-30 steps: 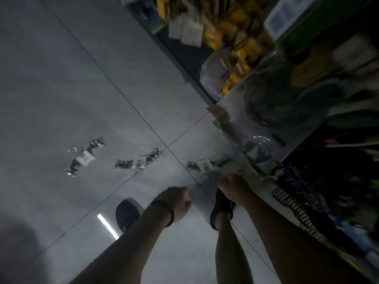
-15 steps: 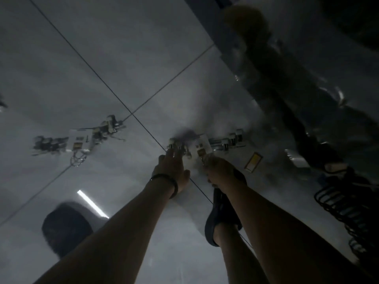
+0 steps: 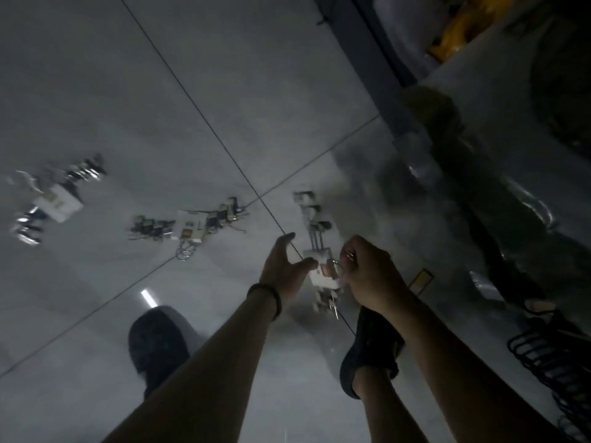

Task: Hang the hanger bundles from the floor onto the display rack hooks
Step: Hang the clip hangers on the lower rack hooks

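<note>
Hanger bundle (image 3: 320, 273), a stack of metal clip hangers with a white card label, is at the grout-line crossing of the floor (image 3: 224, 75), just ahead of the dark right shoe (image 3: 367, 356). Whether it rests on the tile cannot be told. The right hand (image 3: 367, 273) pinches the thin wire hook with curled fingers. The left hand (image 3: 284, 266) is spread wide, thumb touching the label edge. The second bundle (image 3: 188, 225) and third bundle (image 3: 54, 199) lie flat on glossy grey tile toward the floor's left edge. Plastic-wrapped goods (image 3: 479, 174) line the right edge.
</note>
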`<state>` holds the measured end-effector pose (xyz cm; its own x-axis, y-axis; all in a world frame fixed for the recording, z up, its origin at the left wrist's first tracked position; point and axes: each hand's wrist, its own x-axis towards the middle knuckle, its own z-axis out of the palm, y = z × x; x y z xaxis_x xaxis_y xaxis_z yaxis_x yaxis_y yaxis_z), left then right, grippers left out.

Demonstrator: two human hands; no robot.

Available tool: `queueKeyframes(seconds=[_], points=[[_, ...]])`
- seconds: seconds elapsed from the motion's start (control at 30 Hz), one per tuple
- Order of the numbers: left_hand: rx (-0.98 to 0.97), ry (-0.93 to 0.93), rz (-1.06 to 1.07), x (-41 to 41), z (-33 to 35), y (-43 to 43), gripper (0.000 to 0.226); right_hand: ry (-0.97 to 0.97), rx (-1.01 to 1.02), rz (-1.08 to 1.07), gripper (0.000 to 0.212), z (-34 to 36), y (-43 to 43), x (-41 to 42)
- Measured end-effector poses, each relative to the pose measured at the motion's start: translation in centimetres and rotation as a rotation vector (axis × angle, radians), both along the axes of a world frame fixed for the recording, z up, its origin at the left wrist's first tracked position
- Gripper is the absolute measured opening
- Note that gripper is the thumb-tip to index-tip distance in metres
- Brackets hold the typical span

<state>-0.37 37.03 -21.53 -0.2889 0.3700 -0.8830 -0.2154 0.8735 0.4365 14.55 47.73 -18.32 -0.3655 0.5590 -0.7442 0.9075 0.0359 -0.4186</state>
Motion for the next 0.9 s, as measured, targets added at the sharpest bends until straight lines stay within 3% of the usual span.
queueKeyframes(seconds=[0.13,0.27,0.37,0.4,0.5,0.63,0.73,0.83,0.9], points=[[0.060,-0.475,0.517,-2.8,1.2,-2.3,0.046,0.182,-0.038,0.195,0.009,1.7,1.2,-6.8],[0.163,-0.468,0.846,-5.5,1.0,-5.6,0.021,0.413,0.132,0.129,0.008,0.5,-0.9,-12.3],[0.183,-0.446,0.939,-7.4,0.3,-7.8,0.024,0.400,-0.033,-0.216,0.045,-0.3,-3.8,-15.3],[0.181,-0.442,0.976,-8.0,0.4,-8.5,0.026,0.359,-0.111,-0.281,0.047,-0.5,-4.7,-16.1],[0.181,-0.456,0.984,-9.5,0.3,-10.5,0.030,0.235,-0.160,-0.045,0.026,-2.0,-7.1,-17.2],[0.096,-0.403,0.877,-11.5,-0.8,-12.9,0.027,0.280,-0.260,-0.095,0.020,-3.2,-10.2,-17.5],[-0.032,-0.253,0.818,-13.0,-3.1,-13.9,0.026,0.267,-0.204,-0.091,0.022,-3.9,-10.9,-17.6],[-0.267,-0.038,0.949,-14.9,-7.0,-14.7,0.063,0.260,-0.110,-0.133,0.020,-4.8,-10.4,-17.3],[-0.290,-0.060,0.943,-15.7,-8.5,-14.1,0.065,0.254,-0.044,-0.085,0.022,-5.4,-9.8,-17.0]])
